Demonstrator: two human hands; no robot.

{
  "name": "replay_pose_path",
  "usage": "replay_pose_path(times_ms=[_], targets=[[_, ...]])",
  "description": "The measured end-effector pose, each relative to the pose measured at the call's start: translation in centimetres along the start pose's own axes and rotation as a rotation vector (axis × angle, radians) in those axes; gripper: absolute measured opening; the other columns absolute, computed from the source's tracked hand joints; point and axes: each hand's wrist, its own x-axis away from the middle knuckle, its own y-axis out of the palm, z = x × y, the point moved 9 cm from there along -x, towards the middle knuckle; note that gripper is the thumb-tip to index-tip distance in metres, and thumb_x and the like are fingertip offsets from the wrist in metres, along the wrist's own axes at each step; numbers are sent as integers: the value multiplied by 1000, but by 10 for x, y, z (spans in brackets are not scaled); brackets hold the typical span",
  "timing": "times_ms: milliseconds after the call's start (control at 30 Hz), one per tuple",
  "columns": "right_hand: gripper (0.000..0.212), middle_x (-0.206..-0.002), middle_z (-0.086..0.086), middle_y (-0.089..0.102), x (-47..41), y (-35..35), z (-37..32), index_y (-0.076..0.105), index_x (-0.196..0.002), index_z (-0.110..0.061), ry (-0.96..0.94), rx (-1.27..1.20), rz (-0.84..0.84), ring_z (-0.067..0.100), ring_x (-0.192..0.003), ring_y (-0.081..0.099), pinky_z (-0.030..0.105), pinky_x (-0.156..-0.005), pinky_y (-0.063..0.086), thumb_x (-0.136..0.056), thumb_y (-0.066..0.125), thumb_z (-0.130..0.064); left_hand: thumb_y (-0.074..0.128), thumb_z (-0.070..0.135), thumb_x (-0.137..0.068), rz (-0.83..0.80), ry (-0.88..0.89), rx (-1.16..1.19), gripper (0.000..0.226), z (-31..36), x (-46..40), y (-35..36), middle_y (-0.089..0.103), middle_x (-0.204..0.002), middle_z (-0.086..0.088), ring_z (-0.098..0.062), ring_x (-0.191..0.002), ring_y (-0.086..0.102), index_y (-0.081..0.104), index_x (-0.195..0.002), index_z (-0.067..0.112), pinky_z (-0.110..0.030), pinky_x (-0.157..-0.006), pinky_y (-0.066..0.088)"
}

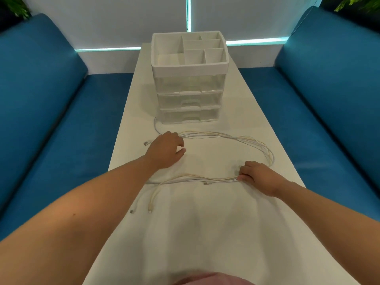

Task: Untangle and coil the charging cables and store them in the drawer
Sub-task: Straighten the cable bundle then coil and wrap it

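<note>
Several white and cream charging cables [242, 139] lie bundled in a long loop on the white table [205, 233]. My left hand [165, 150] rests palm down on the far-left part of the bundle, fingers curled over the cables. My right hand [258, 176] pinches the near strands at the loop's right bend. Loose plug ends lie at the left [146, 143] and toward me [150, 210]. Behind the cables stands a clear three-drawer organizer [189, 99] with all drawers closed.
The organizer has a white divided tray [190, 66] on top. Blue sofa seats [61, 140] flank the narrow table on both sides, and a white wall closes the far end. The table's edges run close to both forearms.
</note>
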Motion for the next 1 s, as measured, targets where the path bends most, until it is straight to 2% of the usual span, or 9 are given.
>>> replay_pose_path(times_ms=[167, 233, 333, 500, 600, 700, 833, 933, 1000], targets=[[26, -84, -5, 47, -2, 2, 1, 63, -95, -14, 3, -6, -30, 17, -79, 47, 29, -73, 38, -100, 45, -32, 46, 8, -97, -138, -54, 40, 49, 1, -51, 26, 41, -146, -9, -27, -134, 35, 36, -144, 11, -41, -109, 33], [24, -84, -5, 46, -5, 4, 1, 62, -94, -15, -1, 6, -43, 17, -80, 46, 29, -73, 37, -100, 45, -31, 43, 0, -93, -224, -96, 26, 60, -4, -63, 40, 30, -154, -10, -28, -141, 28, 25, -150, 9, -39, -115, 25], [23, -84, -6, 46, -8, 5, 2, 61, -92, -15, -30, 20, -18, 15, -78, 43, 29, -72, 35, -100, 45, -30, 44, 7, -94, -321, -137, -128, 64, -18, -72, 61, 27, -155, -15, -33, -140, 28, 17, -151, 4, -42, -118, 15], [27, -81, -3, 49, -7, 1, 1, 58, -88, -15, -101, 30, 110, 18, -72, 44, 30, -68, 38, -100, 42, -33, 38, 19, -101, -199, -122, -266, 35, -32, -82, 66, 45, -129, -17, -34, -116, 44, 43, -132, 3, -42, -101, 33], [38, -82, -1, 54, -6, 4, 3, 58, -91, -15, -108, 23, 173, 20, -72, 47, 31, -67, 40, -98, 32, -41, 38, 16, -102, -205, -135, -267, 31, -34, -81, 68, 47, -126, -15, -32, -114, 46, 43, -130, 4, -42, -95, 36], [36, -86, -2, 57, -6, 7, 4, 57, -97, -19, -91, 29, 182, 20, -75, 50, 32, -70, 41, -98, 29, -42, 39, 8, -98, -206, -152, -267, 29, -34, -76, 68, 48, -123, -15, -32, -110, 46, 43, -127, 4, -40, -93, 36], [33, -83, -7, 54, -6, 3, 1, 58, -94, -24, -118, 141, 221, 17, -74, 49, 26, -75, 30, -97, 29, -40, 29, 12, -103, -197, -77, -103, 24, -21, -71, 57, 48, -114, -16, -31, -91, 51, 45, -119, 2, -40, -82, 42], [28, -84, -9, 52, -5, -3, -3, 59, -91, -27, -118, 205, 235, 16, -77, 48, 23, -79, 23, -96, 35, -39, 27, 17, -105, -153, -7, 9, 24, -9, -65, 34, 48, -104, -15, -34, -69, 52, 43, -117, 3, -43, -64, 44], [19, -90, -8, 53, -4, -7, -8, 61, -92, -26, -134, 199, 216, 16, -83, 49, 24, -84, 26, -94, 46, -37, 30, 13, -104, -126, 13, 47, 20, -4, -60, 17, 51, -98, -10, -32, -69, 50, 43, -118, 7, -39, -62, 41]])
